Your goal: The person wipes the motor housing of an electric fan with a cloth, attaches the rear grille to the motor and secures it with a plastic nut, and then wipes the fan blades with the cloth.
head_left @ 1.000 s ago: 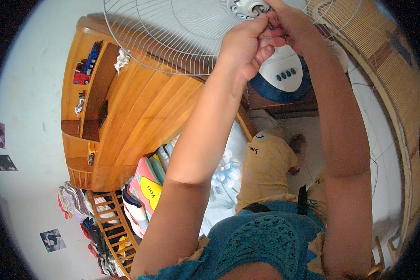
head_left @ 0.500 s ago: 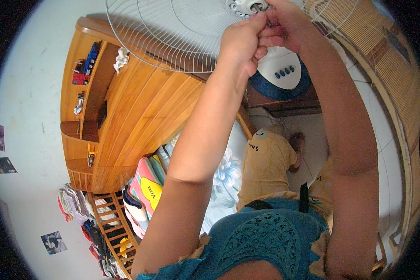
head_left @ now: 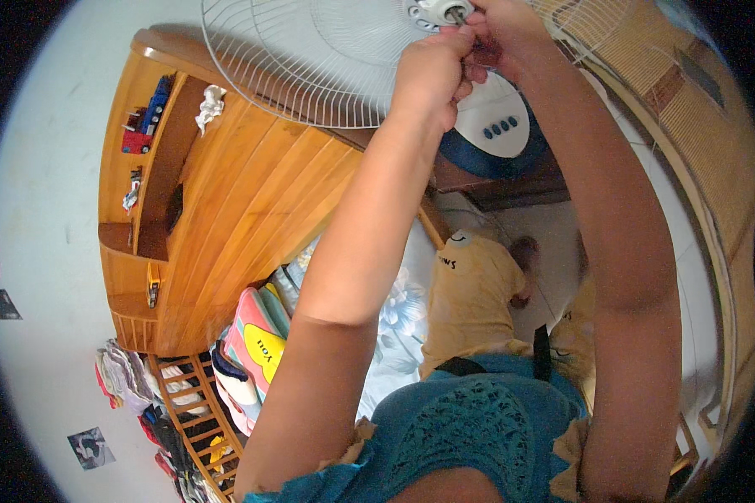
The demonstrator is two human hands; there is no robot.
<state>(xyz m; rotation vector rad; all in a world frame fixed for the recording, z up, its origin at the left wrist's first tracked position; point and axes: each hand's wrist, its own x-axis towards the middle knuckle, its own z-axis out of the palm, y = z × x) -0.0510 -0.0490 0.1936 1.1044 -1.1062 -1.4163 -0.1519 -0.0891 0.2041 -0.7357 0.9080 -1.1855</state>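
At the top of the view stands an electric fan whose round wire rear grille (head_left: pixel 310 63) has no blades on it. From its white motor hub (head_left: pixel 432 12) a short metal shaft (head_left: pixel 456 15) sticks out. Just below the shaft, my left hand (head_left: pixel 432 74) is closed, thumb and fingers pinched together. My right hand (head_left: pixel 512 35) is closed too, its fingertips meeting the left ones beside the shaft end. What sits between the fingers is hidden. Under the hands shows the fan's white and blue base (head_left: pixel 497 121) with several dark buttons.
The fan base rests on a dark brown stand (head_left: pixel 512 193). To the left is a wooden headboard with shelves (head_left: pixel 226 193) holding small toys. A bed (head_left: pixel 398 344) with folded bedding (head_left: pixel 256 339) lies below it. A woven mat (head_left: pixel 663 75) stands along the right side.
The view has shifted slightly, so the grille and shelves sit a little differently. Both hands stay together by the shaft, with the fingers slightly moved.
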